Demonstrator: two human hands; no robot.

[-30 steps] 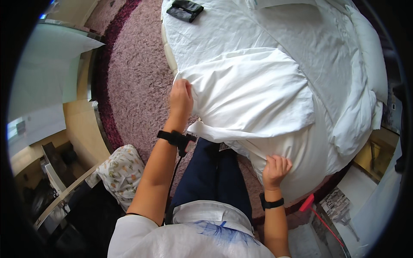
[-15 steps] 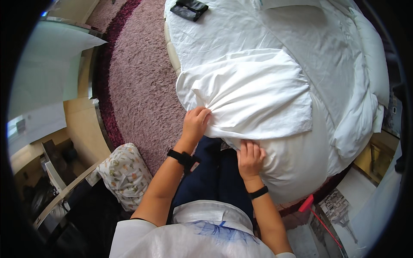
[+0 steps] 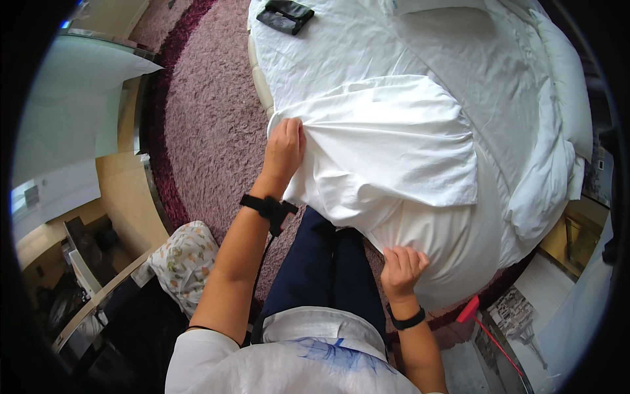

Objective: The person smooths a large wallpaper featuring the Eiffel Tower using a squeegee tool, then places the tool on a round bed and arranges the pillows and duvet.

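A white cloth [image 3: 394,131], its kind unclear, lies gathered in folds over the near part of the white-covered bed. My left hand [image 3: 285,150] is closed on its left edge, at the side of the bed, and creases fan out to the right from the fingers. Lower down, my right hand [image 3: 403,268] has its fingers curled on the edge of the off-white fabric [image 3: 453,253] that drapes over the bed's near side. Folds run up from these fingers toward the white cloth. Whether the two fabrics are one piece I cannot tell. Both wrists wear black bands.
A black folded item [image 3: 285,16] rests at the bed's far left. Rumpled white bedding [image 3: 545,157] lines its right side. A mauve shaggy rug [image 3: 213,125] covers the floor at left, beside a patterned cloth bundle [image 3: 187,262]. At lower right stands a red-headed tool [image 3: 468,308].
My left hand has moved up and left along the cloth's edge. My right hand has shifted down and right, drawing the fabric into folds. The cloth between them is stretched wider.
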